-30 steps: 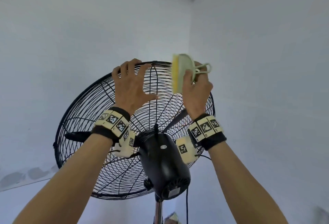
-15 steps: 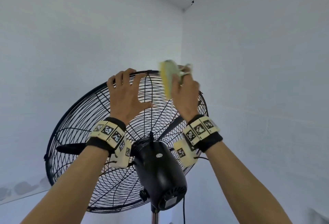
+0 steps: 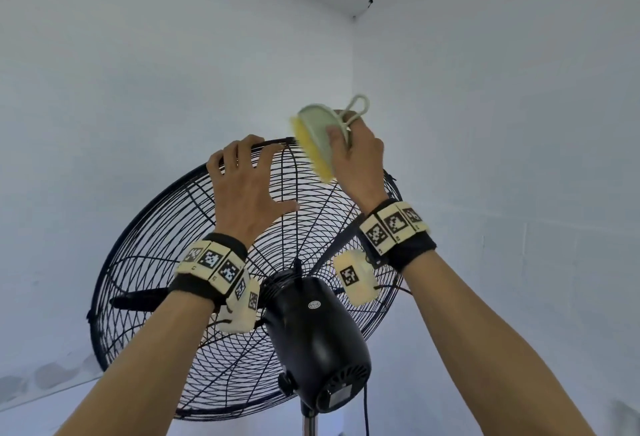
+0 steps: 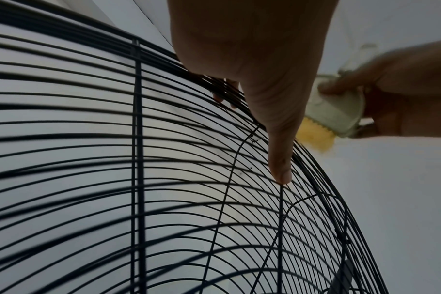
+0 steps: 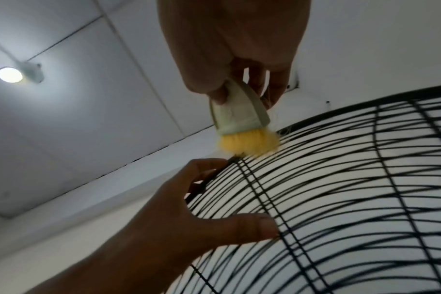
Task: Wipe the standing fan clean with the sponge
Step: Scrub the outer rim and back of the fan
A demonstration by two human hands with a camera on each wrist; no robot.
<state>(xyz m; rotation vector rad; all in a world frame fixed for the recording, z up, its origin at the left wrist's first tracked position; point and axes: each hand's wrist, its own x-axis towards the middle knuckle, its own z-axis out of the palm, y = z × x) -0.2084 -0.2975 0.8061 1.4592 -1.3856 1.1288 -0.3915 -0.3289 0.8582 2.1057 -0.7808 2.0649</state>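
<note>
A black standing fan is seen from behind, with its wire cage [image 3: 162,255] tilted up and its motor housing [image 3: 318,338] low in the middle. My left hand [image 3: 251,182] grips the cage's top rim, fingers hooked over it and thumb spread on the wires [image 4: 280,169]. My right hand [image 3: 358,158] holds the sponge [image 3: 313,139], which has a pale green back and a yellow fuzzy face. That yellow face [image 5: 247,144] presses on the top rim, just right of my left fingers. The sponge [image 4: 334,114] looks blurred in the left wrist view.
White walls meet in a corner behind the fan. A ceiling lamp [image 5: 10,74] glows overhead. A dark blade [image 3: 138,298] shows inside the cage at left. The metal pole [image 3: 310,421] and a black power cord [image 3: 365,411] run down below the motor.
My right hand has tipped the sponge from upright to slanted and brought it left onto the top rim. My left hand has kept its hold on the rim.
</note>
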